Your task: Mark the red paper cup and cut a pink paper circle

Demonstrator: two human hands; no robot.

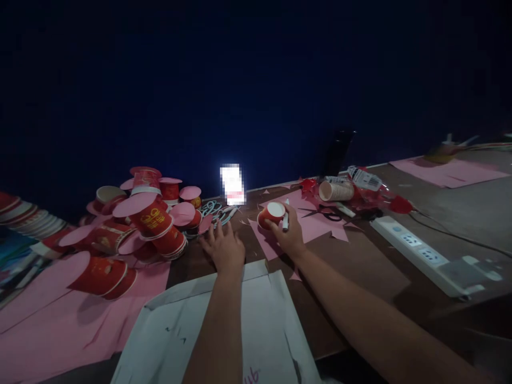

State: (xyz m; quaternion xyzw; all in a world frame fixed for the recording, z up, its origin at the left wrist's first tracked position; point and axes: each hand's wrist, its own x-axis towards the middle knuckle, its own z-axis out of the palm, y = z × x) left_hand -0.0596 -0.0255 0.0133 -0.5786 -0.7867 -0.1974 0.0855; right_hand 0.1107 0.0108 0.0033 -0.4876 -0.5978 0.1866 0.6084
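My right hand [288, 234] grips a small red paper cup [271, 214] lying on its side, white base facing me, and a white marker [285, 217] stands between its fingers. The cup rests over a sheet of pink paper [316, 224] on the brown table [360, 266]. My left hand [224, 246] lies flat on the table with fingers spread, holding nothing, just right of a heap of red cups capped with pink paper discs [148, 218]. Several scissors with light handles [216, 210] lie just beyond its fingertips.
A white envelope-like sheet [180, 325] lies under my forearms. Pink paper [48, 314] covers the left. A stack of plain cups [336, 190], black scissors [326, 213], plastic wrapping [368, 186] and a white power strip [424, 253] lie to the right. A bright phone screen [232, 184] glows at the back.
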